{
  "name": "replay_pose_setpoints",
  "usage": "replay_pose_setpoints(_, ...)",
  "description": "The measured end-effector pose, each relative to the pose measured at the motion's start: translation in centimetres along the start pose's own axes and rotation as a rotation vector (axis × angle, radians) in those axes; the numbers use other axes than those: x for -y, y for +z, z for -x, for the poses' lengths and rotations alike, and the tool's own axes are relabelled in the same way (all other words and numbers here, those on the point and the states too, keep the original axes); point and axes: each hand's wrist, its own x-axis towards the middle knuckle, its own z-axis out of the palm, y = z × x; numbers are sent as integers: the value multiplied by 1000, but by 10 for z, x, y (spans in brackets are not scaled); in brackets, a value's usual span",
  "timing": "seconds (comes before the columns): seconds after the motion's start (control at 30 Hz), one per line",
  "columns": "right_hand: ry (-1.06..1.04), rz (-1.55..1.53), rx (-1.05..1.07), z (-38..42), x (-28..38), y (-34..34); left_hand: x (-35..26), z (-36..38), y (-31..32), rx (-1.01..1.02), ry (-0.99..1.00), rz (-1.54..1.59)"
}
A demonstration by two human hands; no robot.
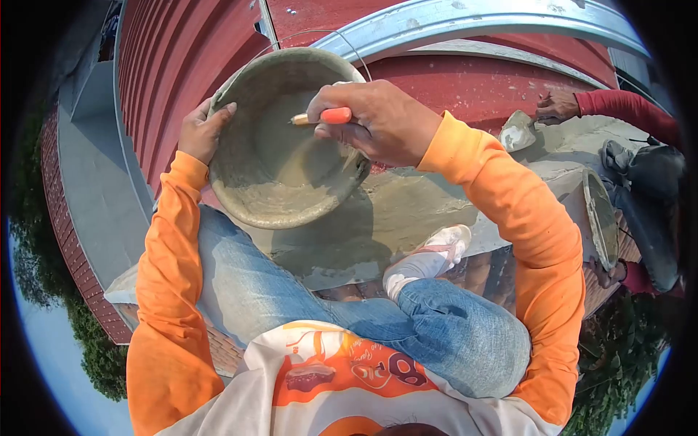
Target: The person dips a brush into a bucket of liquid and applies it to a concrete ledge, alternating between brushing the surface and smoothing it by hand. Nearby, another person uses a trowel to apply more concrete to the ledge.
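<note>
While my left hand (201,132) grips a round, grey-crusted bucket (240,166) at upper centre, my right hand (378,120) clenches an orange-and-tan handle (336,115). Grey paste (280,144) lies inside the bucket.

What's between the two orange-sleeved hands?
In the head view, the bucket, and an orange handle poking out of the right hand toward the left hand.

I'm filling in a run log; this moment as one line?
left hand: gripping bucket rim; right hand: holding orange-handled tool over bucket; bucket: grey mix inside; other person's hand: picture right
</note>
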Motion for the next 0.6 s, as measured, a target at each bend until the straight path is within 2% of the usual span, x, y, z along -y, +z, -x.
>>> replay_pose_setpoints(0.03, 64, 191, 210, -3, -9, 15, 1, 0, 1, 14, 1, 6)
replay_pose_setpoints(0.07, 23, 266, 270, -7, -9, 22, 0, 1, 3, 9, 4, 4)
replay_pose_setpoints(0.13, -63, 135, 36, -4, -8, 18, -1, 3, 8, -13, -20, 22)
replay_pose_setpoints(0.2, -30, -114, -211, -6, 8, -10, -3, 1, 2, -9, -3, -1)
replay_pose_setpoints(0.23, 76, -304, -329, -1, 8, -20, 0, 0, 1, -3, 19, -20)
replay_pose_setpoints(0.27, 66, -480, -489, 3, 3, -26, 2, -2, -3, 11, 25, -14)
replay_pose_setpoints(0.33, 219, -622, -607, 18, -19, -32, 7, -5, -5, 52, 5, -16)
replay_pose_setpoints(0.4, 416, -804, -667, 33, -36, -17, 0, 0, 4, 9, -6, 7)
replay_pose_setpoints(0.47, 446, -1076, -837, 46, -39, -19, -6, 0, 2, 4, -11, -36)
replay_pose_setpoints(0.53, 377, -1237, -1026, 65, -42, -39, -3, -4, 0, 19, -4, -29)
replay_pose_setpoints(0.6, 373, -1267, -1141, 97, -61, -62, 0, -1, -2, 10, 2, -31)
